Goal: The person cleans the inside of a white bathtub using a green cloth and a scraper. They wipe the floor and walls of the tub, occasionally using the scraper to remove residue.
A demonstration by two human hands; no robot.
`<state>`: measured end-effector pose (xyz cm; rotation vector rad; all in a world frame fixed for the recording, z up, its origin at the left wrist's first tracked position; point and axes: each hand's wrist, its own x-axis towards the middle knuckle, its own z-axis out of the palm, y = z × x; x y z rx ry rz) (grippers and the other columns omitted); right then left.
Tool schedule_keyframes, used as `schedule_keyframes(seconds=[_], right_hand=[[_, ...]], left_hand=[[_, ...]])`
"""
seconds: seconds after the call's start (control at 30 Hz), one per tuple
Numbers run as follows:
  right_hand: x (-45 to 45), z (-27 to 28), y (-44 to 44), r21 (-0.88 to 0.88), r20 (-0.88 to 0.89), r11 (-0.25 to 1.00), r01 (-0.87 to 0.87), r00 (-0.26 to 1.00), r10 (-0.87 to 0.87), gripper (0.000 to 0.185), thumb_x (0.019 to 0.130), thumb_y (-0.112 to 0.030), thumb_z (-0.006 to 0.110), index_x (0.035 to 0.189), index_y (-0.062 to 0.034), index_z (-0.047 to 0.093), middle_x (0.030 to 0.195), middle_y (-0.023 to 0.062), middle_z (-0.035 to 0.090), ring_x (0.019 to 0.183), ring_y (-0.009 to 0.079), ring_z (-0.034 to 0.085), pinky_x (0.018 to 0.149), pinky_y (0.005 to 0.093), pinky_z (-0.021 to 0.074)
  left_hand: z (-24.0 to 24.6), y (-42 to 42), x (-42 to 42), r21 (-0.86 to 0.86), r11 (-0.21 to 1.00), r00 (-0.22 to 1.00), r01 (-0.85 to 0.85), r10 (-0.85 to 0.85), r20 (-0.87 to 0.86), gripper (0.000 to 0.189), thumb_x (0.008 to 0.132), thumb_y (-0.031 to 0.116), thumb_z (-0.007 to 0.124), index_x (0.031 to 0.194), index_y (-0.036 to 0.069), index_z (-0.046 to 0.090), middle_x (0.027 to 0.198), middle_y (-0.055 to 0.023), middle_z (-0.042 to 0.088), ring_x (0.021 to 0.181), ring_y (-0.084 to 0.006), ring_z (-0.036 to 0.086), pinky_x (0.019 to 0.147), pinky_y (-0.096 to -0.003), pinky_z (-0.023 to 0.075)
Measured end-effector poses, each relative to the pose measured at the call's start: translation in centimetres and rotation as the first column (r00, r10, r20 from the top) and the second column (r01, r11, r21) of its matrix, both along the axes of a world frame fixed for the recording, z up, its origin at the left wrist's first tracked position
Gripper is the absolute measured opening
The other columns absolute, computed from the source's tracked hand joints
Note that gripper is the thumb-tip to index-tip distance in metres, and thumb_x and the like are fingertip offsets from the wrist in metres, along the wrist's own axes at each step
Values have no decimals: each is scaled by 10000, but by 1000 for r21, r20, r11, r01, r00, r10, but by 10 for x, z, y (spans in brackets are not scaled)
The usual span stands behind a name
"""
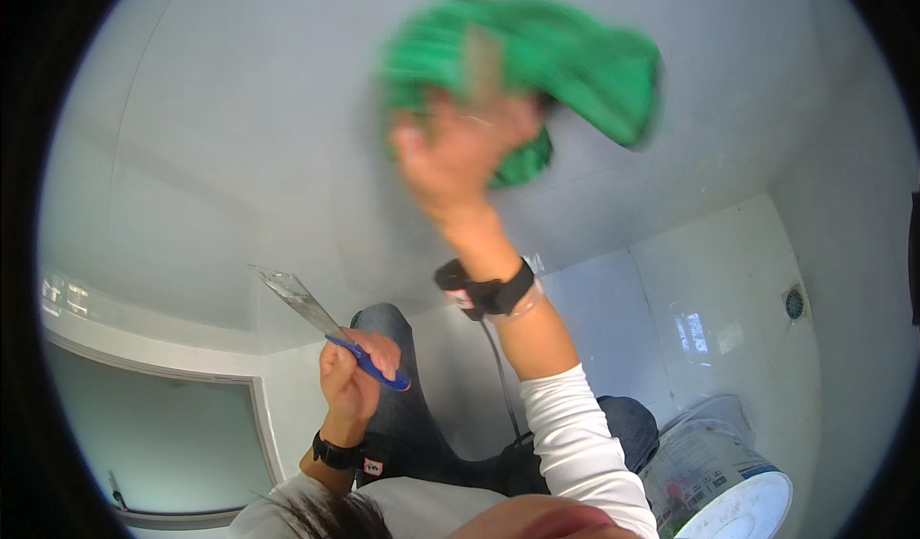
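Observation:
My right hand (467, 136), blurred by motion, presses a green cloth (575, 57) against the glossy light wall tiles (273, 108) at the upper middle. Part of the cloth spreads out to the right of the fingers. Lower left, my left hand (359, 374) grips a putty knife (366, 359) by its blue handle; the wide metal blade, with smears on it, points up and to the left. That blade is apart from the cloth. Both wrists wear black straps, and a cable hangs from the right one.
A white plastic bucket (708, 481) with printed writing stands at the lower right, near my knee. Beyond it, a round floor drain (793, 302) is set in the pale floor tiles (719, 273). A framed frosted-glass panel (158, 431) is at the lower left.

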<state>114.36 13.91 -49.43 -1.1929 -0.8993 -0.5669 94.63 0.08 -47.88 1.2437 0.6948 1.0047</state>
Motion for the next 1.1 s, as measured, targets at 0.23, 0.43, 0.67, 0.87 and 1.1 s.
schedule_keyframes(seconds=[0.23,0.43,0.67,0.87,1.1], right_hand=[[52,45,4,56,107,998,-20,994,14,571,725,-386,496,1240,-164,392,1363,113,269,1222,299,260,904,514,208],[121,-108,-41,-25,-528,946,323,799,-287,434,803,-297,488,1120,-4,445,1017,186,493,929,363,408,807,439,314],[68,-238,-53,-115,-963,988,99,234,-135,551,872,-290,396,1309,-10,212,1239,235,345,1100,355,349,927,416,273],[51,-236,-67,22,-984,1000,-12,177,24,596,872,-303,394,1322,18,171,1278,247,304,1155,340,327,961,382,258],[52,-241,-68,34,-985,999,-42,167,40,598,872,-300,395,1320,27,171,1297,256,280,1165,347,321,962,379,259]], left_hand=[[-18,-12,36,-13,996,996,87,-87,-28,295,853,300,473,842,6,481,653,-130,526,577,-211,474,559,-321,370],[-33,3,58,-255,967,985,2,-46,-166,249,885,210,434,920,-28,499,771,-107,553,673,-171,550,589,-265,463],[-76,-2,113,-293,956,941,7,-105,-321,274,883,214,465,957,-42,528,758,-93,587,627,-133,569,588,-251,475],[-85,-1,162,-176,984,967,-27,-18,-252,286,886,213,460,962,-54,530,744,-101,595,586,-135,570,550,-251,485],[-104,-2,165,-127,985,935,-118,67,-348,261,885,188,450,931,-51,545,724,-97,597,542,-121,558,510,-248,477]])
